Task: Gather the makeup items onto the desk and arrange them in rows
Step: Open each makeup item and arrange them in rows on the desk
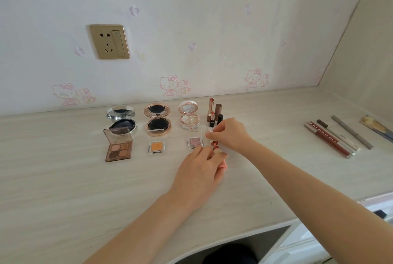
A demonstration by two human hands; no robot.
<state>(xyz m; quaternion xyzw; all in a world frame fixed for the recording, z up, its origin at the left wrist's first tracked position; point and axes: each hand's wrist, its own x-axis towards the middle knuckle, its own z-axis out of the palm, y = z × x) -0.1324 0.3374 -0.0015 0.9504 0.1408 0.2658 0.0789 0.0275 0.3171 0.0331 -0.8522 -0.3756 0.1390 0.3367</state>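
On the pale wooden desk (63, 178) three open compacts stand in a back row: silver (121, 119), rose-gold (157, 120) and floral (188, 117). In front lie a brown eyeshadow palette (118, 147), an orange single shadow (156, 147) and a pink glitter shadow (194, 142). Open lipsticks (212, 113) stand upright at the row's right end. My left hand (202, 170) grips an uncapped red lipstick (216, 149). My right hand (230, 134) pinches a small pale cap (210, 130) just above it.
Several lip glosses and pencils (338, 136) lie side by side on the desk's right part, with a flat patterned item (376, 127) beyond them. A gold wall socket (109, 41) sits above the desk. The desk's front edge curves at lower right.
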